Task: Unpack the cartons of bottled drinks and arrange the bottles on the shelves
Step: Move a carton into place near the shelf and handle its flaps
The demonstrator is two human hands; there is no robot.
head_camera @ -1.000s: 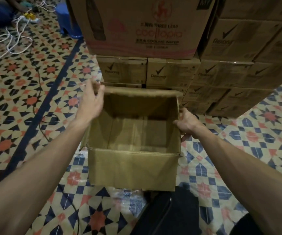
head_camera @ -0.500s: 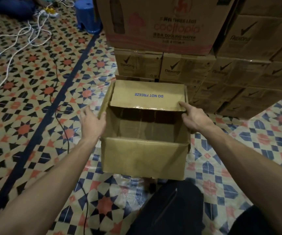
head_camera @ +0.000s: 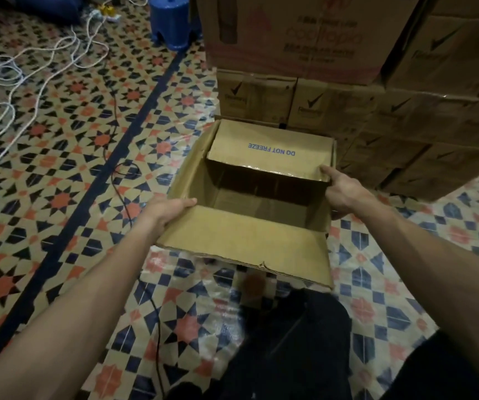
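While the empty carton (head_camera: 188, 183) sits on the floor (head_camera: 59, 168), the flat left hand (head_camera: 172, 207) should steady its near flap (head_camera: 244, 249) as the right hand (head_camera: 345, 194), gripping the side wall, presses the far flap (head_camera: 270, 151) down evenly.

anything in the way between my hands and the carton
Nothing visible. The left hand rests on the near left edge of the carton, and the right hand touches the right corner of the folded-in far flap with its forefinger. That flap covers the far part of the opening.
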